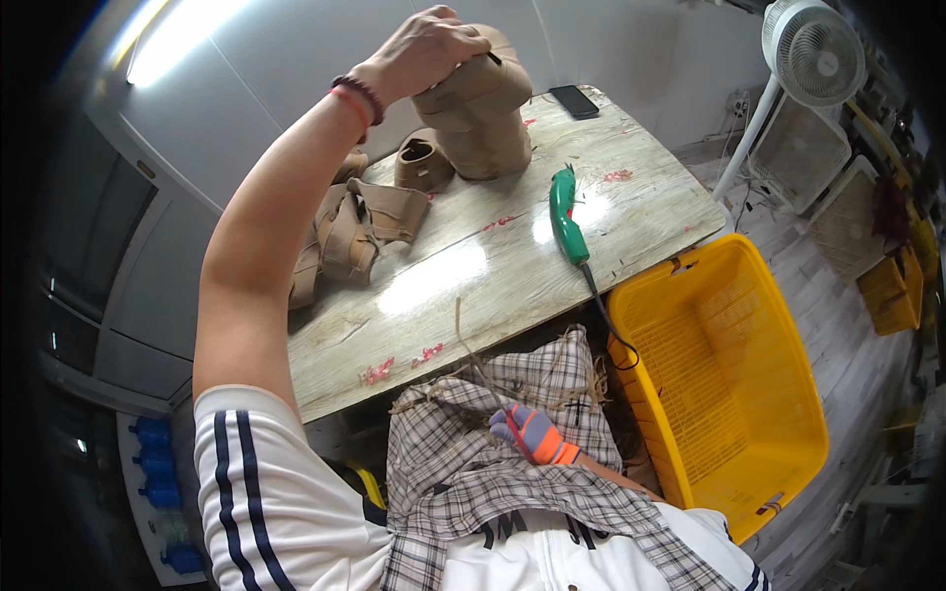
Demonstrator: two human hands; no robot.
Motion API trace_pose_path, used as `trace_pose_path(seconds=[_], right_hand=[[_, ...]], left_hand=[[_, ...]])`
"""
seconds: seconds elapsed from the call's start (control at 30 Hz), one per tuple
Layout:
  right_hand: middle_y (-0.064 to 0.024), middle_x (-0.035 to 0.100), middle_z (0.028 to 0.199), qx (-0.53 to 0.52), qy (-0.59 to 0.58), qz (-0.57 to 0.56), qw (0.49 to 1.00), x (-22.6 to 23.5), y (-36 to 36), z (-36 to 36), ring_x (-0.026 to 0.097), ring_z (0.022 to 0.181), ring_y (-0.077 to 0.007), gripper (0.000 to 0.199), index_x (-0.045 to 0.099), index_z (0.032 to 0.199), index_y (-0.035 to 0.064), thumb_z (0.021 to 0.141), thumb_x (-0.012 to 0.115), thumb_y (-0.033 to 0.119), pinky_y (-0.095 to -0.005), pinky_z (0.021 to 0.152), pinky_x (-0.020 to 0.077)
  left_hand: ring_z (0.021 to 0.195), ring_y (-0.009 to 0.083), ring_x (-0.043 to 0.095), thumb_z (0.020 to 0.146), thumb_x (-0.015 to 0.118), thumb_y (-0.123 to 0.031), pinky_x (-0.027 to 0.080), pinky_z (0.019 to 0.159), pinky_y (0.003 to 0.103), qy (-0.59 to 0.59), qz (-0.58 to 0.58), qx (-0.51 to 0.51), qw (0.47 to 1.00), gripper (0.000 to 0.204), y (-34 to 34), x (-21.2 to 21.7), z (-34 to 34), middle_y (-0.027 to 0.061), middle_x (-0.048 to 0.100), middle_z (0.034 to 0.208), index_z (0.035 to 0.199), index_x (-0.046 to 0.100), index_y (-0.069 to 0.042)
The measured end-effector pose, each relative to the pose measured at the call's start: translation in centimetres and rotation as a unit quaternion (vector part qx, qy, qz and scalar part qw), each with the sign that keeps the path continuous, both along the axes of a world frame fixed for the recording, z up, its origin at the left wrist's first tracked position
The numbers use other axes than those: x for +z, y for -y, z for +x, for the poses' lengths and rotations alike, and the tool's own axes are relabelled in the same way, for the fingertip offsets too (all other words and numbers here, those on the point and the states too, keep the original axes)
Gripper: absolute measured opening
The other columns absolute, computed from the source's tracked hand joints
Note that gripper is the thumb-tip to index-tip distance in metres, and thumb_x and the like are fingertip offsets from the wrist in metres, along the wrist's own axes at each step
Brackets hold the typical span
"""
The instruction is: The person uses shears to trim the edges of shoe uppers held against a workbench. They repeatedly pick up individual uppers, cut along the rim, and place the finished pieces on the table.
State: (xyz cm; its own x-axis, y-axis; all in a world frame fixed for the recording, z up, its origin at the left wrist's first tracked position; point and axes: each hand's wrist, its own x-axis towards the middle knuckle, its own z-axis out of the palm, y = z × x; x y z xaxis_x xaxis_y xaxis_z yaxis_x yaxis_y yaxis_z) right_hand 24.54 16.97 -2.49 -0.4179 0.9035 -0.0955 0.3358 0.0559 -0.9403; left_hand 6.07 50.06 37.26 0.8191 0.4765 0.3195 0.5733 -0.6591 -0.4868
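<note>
Far across the table, my left hand (426,57) reaches up and closes over the top of a tall stack of tan fabric pieces (485,138), which look like shoe uppers. A single tan piece (424,165) with a dark round opening stands against the stack's left side. More loose tan pieces (350,236) lie in a heap nearer me, partly behind my left forearm. Down at my lap, my right hand (532,433), in a grey and orange glove, has its fingers curled. A thin tan strip (473,355) runs up from these fingers; their exact hold is unclear.
A green handheld electric cutter (566,215) lies on the wood-patterned table (443,266), its cord hanging off the edge. A black phone (574,101) rests farther back. On the right stand a yellow basket (778,394) and a white fan (813,54). A plaid cloth (434,443) covers my lap.
</note>
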Motion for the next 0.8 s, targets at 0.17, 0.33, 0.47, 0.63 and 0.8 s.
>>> trace_pose_path(seconds=[0.17, 0.33, 0.47, 0.63, 0.8], right_hand=[[-0.0080, 0.071, 0.083, 0.003, -0.069, -0.112, 0.991, 2.2, -0.3, 0.0, 0.066, 0.072, -0.0117, 0.030, 0.066, 0.104, 0.0024, 0.085, 0.077, 0.023, -0.0260, 0.066, 0.0527], [-0.0053, 0.069, 0.084, -0.001, -0.132, -0.215, 0.968, 1.6, -0.2, -0.2, 0.062, 0.074, -0.0071, 0.026, 0.064, 0.106, 0.0006, 0.087, 0.075, 0.015, -0.0223, 0.066, 0.0507], [-0.0055, 0.068, 0.085, 0.063, -0.175, -0.307, 0.933, -2.6, 0.1, -1.1, 0.062, 0.075, -0.0081, 0.025, 0.062, 0.109, -0.0007, 0.090, 0.071, 0.011, -0.0216, 0.067, 0.0510], [-0.0083, 0.067, 0.092, 0.023, -0.147, -0.278, 0.949, 3.1, -0.4, -1.0, 0.064, 0.079, -0.0105, 0.021, 0.061, 0.109, -0.0040, 0.094, 0.065, 0.010, -0.0216, 0.071, 0.0514], [-0.0025, 0.061, 0.081, -0.025, -0.220, -0.306, 0.926, 1.8, -0.1, -0.5, 0.055, 0.067, -0.0074, 0.019, 0.061, 0.110, -0.0013, 0.094, 0.062, 0.008, -0.0216, 0.061, 0.0453]], left_hand=[[0.109, 0.0278, 0.062, 0.085, 0.052, -0.002, 0.048, 0.098, 0.036, 0.093, -0.080, -0.082, 0.989, 0.032, -9.0, -3.9, -0.2, 0.0069, 0.068, 0.111, 0.111, 0.068, -0.013], [0.108, 0.0259, 0.061, 0.087, 0.051, -0.013, 0.045, 0.099, 0.038, 0.170, -0.301, 0.022, 0.938, 0.026, -10.5, -2.8, 0.5, 0.0099, 0.067, 0.112, 0.101, 0.073, -0.013], [0.106, 0.0252, 0.061, 0.087, 0.044, -0.015, 0.046, 0.097, 0.039, 0.279, -0.375, 0.078, 0.881, 0.031, -12.0, -3.6, -0.7, 0.0102, 0.067, 0.107, 0.097, 0.074, -0.009], [0.112, 0.0243, 0.061, 0.086, 0.060, -0.007, 0.048, 0.098, 0.032, 0.174, -0.237, 0.002, 0.956, 0.030, -17.5, -7.2, -2.2, 0.0099, 0.065, 0.121, 0.113, 0.070, -0.013], [0.128, 0.0282, 0.048, 0.078, 0.059, 0.002, 0.039, 0.109, 0.040, 0.326, -0.429, -0.097, 0.837, 0.075, -11.8, -3.3, -2.1, 0.0170, 0.049, 0.140, 0.148, 0.040, -0.015]])
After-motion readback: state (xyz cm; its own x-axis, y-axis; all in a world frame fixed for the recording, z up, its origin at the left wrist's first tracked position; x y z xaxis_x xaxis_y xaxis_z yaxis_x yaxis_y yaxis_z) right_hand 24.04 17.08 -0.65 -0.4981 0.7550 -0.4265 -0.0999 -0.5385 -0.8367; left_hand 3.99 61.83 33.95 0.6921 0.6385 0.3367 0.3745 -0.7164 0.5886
